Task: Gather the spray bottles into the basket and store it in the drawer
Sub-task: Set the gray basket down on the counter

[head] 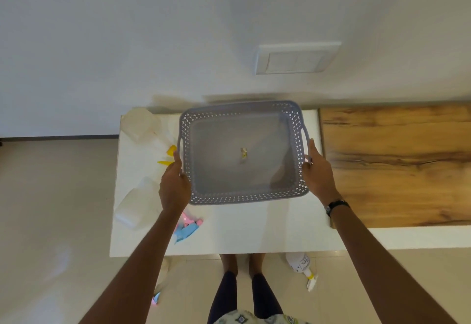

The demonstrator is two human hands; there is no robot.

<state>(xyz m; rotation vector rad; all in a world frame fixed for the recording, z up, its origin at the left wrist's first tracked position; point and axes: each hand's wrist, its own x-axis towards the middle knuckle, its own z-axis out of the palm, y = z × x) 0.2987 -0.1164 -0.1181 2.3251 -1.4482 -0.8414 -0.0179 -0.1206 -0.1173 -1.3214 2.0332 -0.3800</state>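
Observation:
A grey perforated basket (295,124) is over the white table (254,229), holding only a small scrap at its centre. My left hand (174,186) grips its left handle and my right hand (317,170) grips its right handle. Left of the basket on the table lie two translucent white spray bottles: one with a yellow trigger (142,127) at the back, one with a pink and blue trigger (137,203) nearer me. A white spray bottle with a yellow collar (300,265) lies on the floor at the right. Another bottle (160,283) lies on the floor under the table's left edge, mostly hidden.
A wooden countertop (397,160) adjoins the table on the right. A white wall with a switch plate (295,58) rises behind. Pale floor tiles (56,196) spread to the left. My legs (244,290) stand at the table's front edge. No drawer is visible.

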